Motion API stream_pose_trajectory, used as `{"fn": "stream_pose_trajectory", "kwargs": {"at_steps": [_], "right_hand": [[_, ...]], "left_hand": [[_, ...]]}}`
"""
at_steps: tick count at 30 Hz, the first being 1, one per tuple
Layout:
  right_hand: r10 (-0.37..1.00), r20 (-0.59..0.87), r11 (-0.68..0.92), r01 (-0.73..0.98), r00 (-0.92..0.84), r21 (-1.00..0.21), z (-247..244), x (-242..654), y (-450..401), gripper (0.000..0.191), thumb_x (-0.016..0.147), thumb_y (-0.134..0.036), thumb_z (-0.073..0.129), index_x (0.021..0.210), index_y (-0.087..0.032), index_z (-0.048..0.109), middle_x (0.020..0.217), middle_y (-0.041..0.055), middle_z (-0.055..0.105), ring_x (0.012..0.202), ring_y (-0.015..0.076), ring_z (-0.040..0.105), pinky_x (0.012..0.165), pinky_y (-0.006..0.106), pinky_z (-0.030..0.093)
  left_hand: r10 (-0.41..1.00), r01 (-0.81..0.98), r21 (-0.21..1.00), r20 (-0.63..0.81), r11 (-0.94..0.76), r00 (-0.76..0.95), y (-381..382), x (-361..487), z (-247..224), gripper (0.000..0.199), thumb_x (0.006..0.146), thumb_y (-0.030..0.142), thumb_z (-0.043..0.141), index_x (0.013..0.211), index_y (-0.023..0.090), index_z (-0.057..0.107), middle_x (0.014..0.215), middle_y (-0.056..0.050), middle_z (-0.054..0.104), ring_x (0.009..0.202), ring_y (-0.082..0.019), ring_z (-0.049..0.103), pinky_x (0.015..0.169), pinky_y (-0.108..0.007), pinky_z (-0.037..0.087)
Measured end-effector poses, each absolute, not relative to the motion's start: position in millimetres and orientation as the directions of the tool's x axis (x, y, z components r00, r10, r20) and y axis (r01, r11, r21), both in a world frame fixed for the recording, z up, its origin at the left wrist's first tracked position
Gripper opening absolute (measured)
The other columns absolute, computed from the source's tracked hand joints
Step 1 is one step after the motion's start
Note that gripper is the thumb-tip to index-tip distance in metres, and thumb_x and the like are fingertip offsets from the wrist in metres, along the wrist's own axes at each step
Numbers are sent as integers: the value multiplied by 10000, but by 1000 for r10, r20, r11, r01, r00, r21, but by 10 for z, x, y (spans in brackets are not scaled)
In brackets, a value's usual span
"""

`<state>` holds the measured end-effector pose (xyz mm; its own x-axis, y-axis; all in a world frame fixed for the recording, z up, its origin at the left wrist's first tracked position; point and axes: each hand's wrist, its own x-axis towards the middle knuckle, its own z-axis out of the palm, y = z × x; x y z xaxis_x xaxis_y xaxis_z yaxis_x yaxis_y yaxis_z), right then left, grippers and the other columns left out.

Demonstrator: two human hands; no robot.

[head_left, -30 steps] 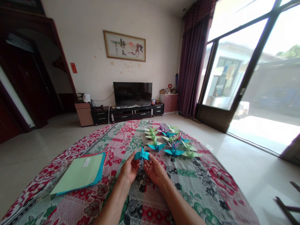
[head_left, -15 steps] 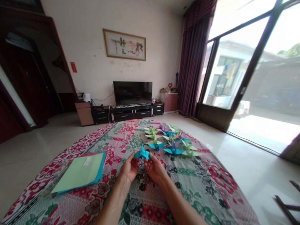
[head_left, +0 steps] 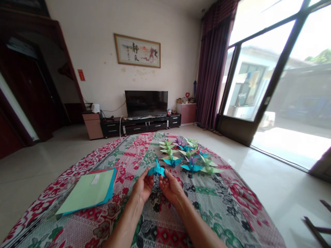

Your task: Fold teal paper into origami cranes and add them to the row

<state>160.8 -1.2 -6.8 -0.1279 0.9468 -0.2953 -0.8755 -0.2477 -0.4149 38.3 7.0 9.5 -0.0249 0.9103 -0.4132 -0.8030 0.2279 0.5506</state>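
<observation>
Both hands at the middle of the cloth, a blue paper crane [head_left: 156,170] between them. Our left hand [head_left: 143,187] is closed on the tip of one wing, thumb on top and fingers curled beneath; our right hand [head_left: 171,186] has the other wing tip in a like pinch. Grip clamped at both ends, then, with open space between the palms.

Main relation: the crane lies just beyond our palms, at the fingertips, its long axis running wing to wing, left to right across our view. A pointed part stands up from its middle. Neither hand is clearly nearer the body; it sits about midway. Whether the underside touches the cloth, we cannot tell.

Beyond our right hand and to its right, a flock of folded cranes in green, blue and purple stands in loose rows. Nearest to our grip is a blue crane with spread wings [head_left: 173,162], apart from the held one; a blue-and-purple crane [head_left: 192,167] sits farther right, a pale green crane [head_left: 210,168] beside it.

Left of our left hand, well apart: a stack of coloured paper [head_left: 82,194], green on top, with a white slip [head_left: 95,179] on it. All rest on the flowered tablecloth [head_left: 224,206].
</observation>
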Motion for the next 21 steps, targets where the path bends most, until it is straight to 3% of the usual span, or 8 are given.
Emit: {"fn": "stream_pose_trajectory", "kwargs": {"at_steps": [13, 21], "right_hand": [[956, -259, -245, -860, -137, -448, -48, 1606, -37, 89, 785, -167, 620, 735, -117, 565, 573, 31, 637, 528, 112, 620, 491, 196, 527], [963, -257, -204, -828, -75, -522, -74, 1566, -36, 137, 715, -197, 688, 773, -139, 578, 607, 22, 657, 554, 125, 634, 511, 219, 536]], "left_hand": [[919, -809, 550, -394, 207, -32, 92, 344, 57, 144, 802, 104, 570, 929, 113, 636, 610, -27, 659, 453, -99, 609, 375, -154, 472], [920, -817, 544, -390, 191, -44, 78, 322, 72, 127, 803, 106, 571, 911, 117, 637, 575, -15, 639, 441, -96, 602, 374, -149, 466]]}}
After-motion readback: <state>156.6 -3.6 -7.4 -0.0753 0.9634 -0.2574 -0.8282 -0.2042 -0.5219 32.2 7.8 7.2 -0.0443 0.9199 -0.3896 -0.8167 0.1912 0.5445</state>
